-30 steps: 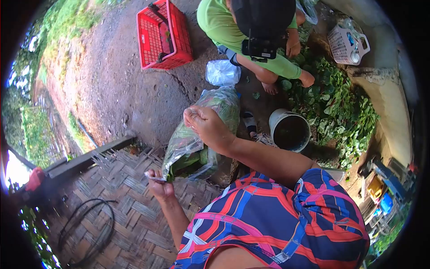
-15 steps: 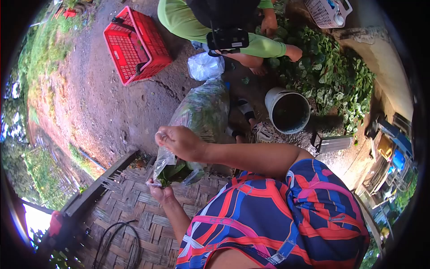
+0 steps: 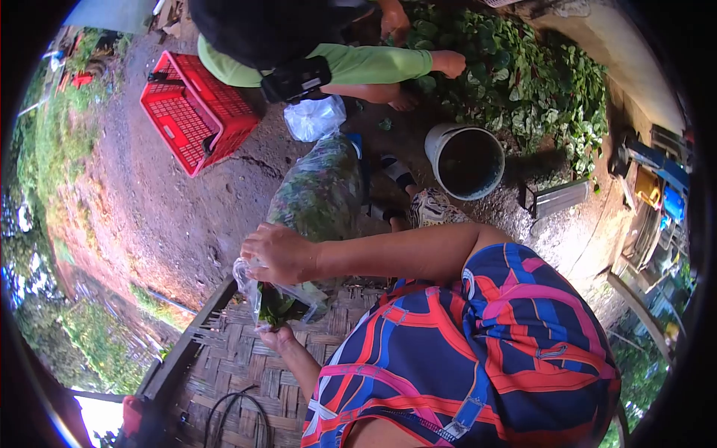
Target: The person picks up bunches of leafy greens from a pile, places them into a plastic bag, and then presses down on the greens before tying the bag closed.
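A clear plastic bag (image 3: 308, 296) with dark green leaves (image 3: 275, 305) inside is held over the woven surface. My left hand (image 3: 278, 338) pinches its lower edge. Above it, my right hand (image 3: 279, 254) has its fingers bent around the plastic at the bag's upper edge. Just beyond my right forearm lies a large, full clear bag of mixed green and reddish leaves (image 3: 317, 187). A smaller bundle of clear plastic (image 3: 314, 118) touches its far end.
A co-worker's green sleeve (image 3: 377, 65) reaches toward piled leafy greens (image 3: 515, 93). Red crate (image 3: 198, 112) stands at upper left, a round bucket (image 3: 464, 162) right of the large bag. A black cable (image 3: 237, 396) lies on the woven surface (image 3: 224, 362).
My right hand has come down from above the bag onto its upper edge. The view has shifted, and the co-worker appears further left and higher.
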The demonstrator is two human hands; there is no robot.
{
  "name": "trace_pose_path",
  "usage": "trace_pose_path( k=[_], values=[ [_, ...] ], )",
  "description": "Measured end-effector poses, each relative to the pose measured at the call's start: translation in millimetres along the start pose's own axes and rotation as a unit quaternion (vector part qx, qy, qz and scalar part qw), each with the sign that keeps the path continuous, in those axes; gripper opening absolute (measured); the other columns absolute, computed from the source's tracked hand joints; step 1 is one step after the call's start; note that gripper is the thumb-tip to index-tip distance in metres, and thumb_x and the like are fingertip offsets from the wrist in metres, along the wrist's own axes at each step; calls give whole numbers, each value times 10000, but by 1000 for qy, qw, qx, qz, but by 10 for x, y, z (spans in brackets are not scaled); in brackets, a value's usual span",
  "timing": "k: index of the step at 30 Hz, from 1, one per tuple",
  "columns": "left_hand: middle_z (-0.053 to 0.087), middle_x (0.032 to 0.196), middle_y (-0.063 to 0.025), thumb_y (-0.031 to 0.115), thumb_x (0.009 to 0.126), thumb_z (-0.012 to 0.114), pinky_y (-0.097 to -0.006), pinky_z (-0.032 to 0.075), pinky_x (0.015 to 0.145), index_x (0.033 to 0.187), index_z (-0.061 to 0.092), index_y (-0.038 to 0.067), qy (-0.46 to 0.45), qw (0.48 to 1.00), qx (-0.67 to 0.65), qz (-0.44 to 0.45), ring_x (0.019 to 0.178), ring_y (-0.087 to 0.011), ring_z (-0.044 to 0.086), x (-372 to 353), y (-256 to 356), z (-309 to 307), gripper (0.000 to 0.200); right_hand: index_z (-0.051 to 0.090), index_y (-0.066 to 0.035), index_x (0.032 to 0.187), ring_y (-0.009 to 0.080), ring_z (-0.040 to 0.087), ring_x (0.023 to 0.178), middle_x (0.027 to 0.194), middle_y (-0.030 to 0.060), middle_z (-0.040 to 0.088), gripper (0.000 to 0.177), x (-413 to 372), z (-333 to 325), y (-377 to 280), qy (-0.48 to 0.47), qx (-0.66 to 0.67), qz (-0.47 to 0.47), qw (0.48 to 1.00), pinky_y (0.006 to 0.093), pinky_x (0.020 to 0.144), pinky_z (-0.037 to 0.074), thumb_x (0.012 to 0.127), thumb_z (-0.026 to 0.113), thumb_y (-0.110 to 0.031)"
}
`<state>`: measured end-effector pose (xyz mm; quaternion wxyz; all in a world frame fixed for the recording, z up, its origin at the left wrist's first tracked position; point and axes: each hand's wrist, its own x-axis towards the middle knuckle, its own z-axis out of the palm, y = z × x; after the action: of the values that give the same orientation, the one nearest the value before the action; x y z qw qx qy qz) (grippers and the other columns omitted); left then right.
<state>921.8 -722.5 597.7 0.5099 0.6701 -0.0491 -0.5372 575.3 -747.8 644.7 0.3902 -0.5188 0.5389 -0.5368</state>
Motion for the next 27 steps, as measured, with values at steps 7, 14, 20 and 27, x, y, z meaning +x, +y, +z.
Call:
trace_pose_path(
  k=[7, 14, 20, 27],
  values=[
    [576, 1050, -161, 251, 882, 373, -464, 427, 914, 1081, 533, -10, 38, 999, -3, -8, 998, -313, 548, 278, 57, -218, 366, 571, -68, 851, 278, 535, 874, 858, 94, 583, 257, -312, -560, 352, 24, 14, 92, 995, 383, 804, 404, 746, 626, -295],
    [577, 1051, -156, 247, 884, 374, -463, 433, 908, 1082, 532, -9, 64, 996, 57, 12, 994, -308, 551, 358, 67, -72, 360, 577, -80, 836, 272, 544, 856, 836, 84, 598, 212, -820, -1068, 802, 61, -14, 194, 979, 385, 773, 426, 754, 629, -268],
    [579, 1053, -153, 244, 887, 375, -462, 438, 904, 1082, 531, -8, 76, 990, 114, 29, 991, -304, 553, 334, 54, 83, 356, 591, -86, 773, 282, 566, 835, 785, 81, 613, 202, -1156, -1186, 1106, 109, -7, 238, 965, 388, 755, 450, 723, 634, -277],
    [580, 1054, -148, 241, 890, 376, -461, 443, 898, 1082, 530, -8, 94, 981, 162, 42, 988, -300, 555, 229, 16, 255, 350, 578, -79, 812, 273, 548, 848, 825, 71, 604, 173, -1417, -1346, 1313, 116, -4, 274, 955, 383, 756, 438, 740, 625, -229]
  ],
)
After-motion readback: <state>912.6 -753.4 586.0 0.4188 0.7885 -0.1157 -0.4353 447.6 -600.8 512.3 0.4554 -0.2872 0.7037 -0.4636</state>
